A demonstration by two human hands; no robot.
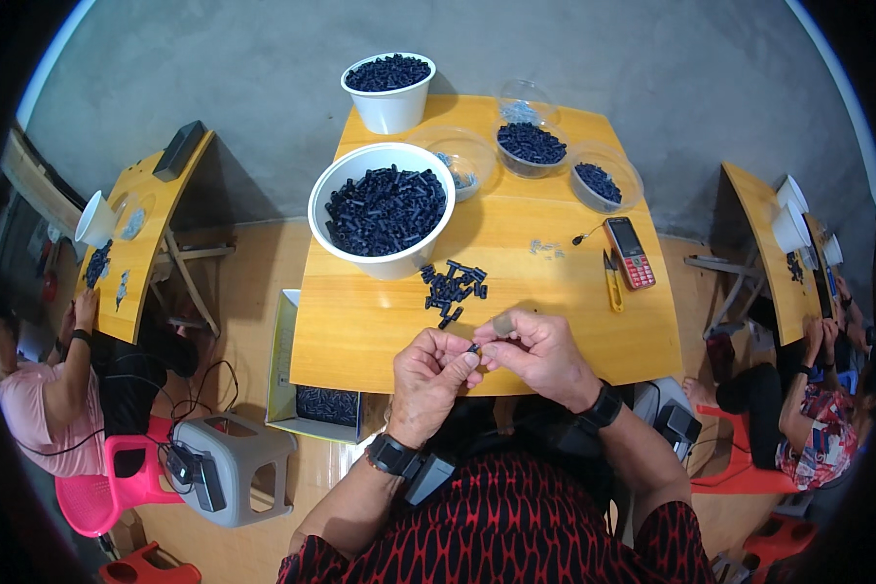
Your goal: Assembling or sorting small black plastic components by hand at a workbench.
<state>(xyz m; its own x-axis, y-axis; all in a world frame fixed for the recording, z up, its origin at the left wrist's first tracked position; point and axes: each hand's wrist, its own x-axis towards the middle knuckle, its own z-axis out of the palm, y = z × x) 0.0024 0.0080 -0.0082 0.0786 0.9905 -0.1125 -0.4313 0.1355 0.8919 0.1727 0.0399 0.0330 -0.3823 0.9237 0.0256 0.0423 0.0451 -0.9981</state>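
Just above the table's near edge, my two hands meet fingertip to fingertip. Between thumb and fingers, my left hand pinches a small black plastic piece. My right hand is closed in a pinch against the same spot, with a strip of tape round one finger; what its fingertips hold is too small to make out. Beyond the hands lies a loose pile of small black plastic tubes. A large white bucket full of the same tubes stands behind it. Several tiny silver pieces are scattered to the right.
A red mobile phone and a yellow-handled cutter lie at right. Clear tubs, one at far right, and another white bucket stand farther back. An open box sits below left. People work at side tables.
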